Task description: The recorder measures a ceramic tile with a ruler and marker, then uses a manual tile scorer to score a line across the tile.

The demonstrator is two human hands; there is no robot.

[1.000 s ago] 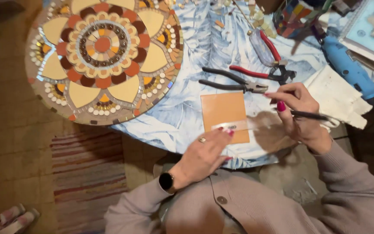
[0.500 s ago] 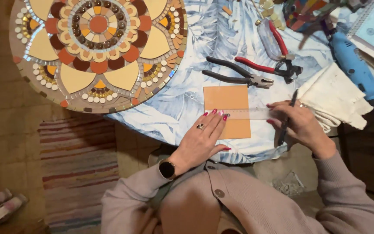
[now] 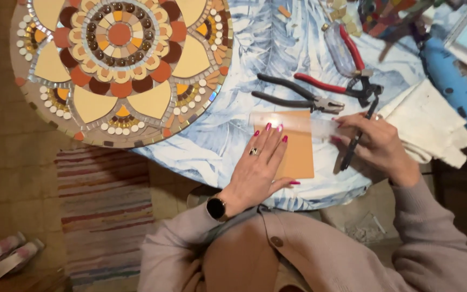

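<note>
Left hand (image 3: 259,168) flat on orange tile (image 3: 298,154) — right hand (image 3: 377,146) grasps pen (image 3: 357,139) over leaf-print tablecloth (image 3: 277,48).

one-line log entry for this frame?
left hand flat on orange tile | right hand holds dark pen-like tool, touches clear ruler

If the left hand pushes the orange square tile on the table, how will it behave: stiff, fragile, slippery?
The orange tile looks flat with straight edges, so probably stiff. It lies on a smooth printed cloth, so it may slide unless the left hand presses it. It seems thin, like the mosaic pieces, so likely brittle.
</note>
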